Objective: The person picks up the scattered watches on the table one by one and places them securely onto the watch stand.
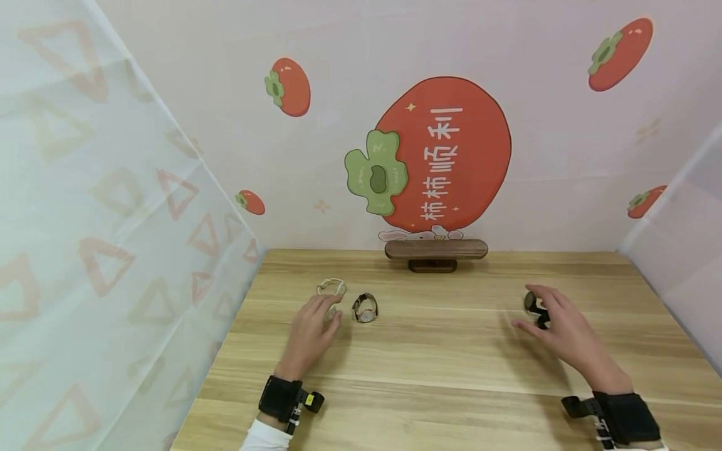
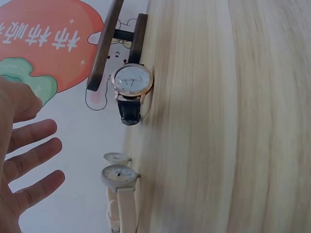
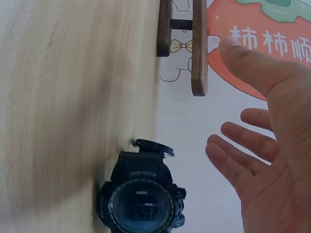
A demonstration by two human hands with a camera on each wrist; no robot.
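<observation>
My left hand (image 1: 309, 331) reaches over the left of the table, fingers loosely bent with nothing between them. Close by its fingertips are two pale watches; one pale-strapped watch (image 2: 119, 175) stands in front of another round dial (image 2: 116, 158). To the right of that hand, a watch with a white dial and dark strap (image 1: 366, 313) stands on its looped band. My right hand (image 1: 570, 332), thumb and fingers spread, hovers beside a black digital sport watch (image 3: 141, 206). Behind that watch shows a dark round piece (image 3: 153, 147), partly hidden. Neither hand grips anything.
A dark wooden stand with a horizontal bar (image 1: 436, 249) is at the back middle of the wooden table (image 1: 440, 388), against the printed backdrop (image 1: 553, 188). A patterned cloth wall (image 1: 113, 188) borders the left side.
</observation>
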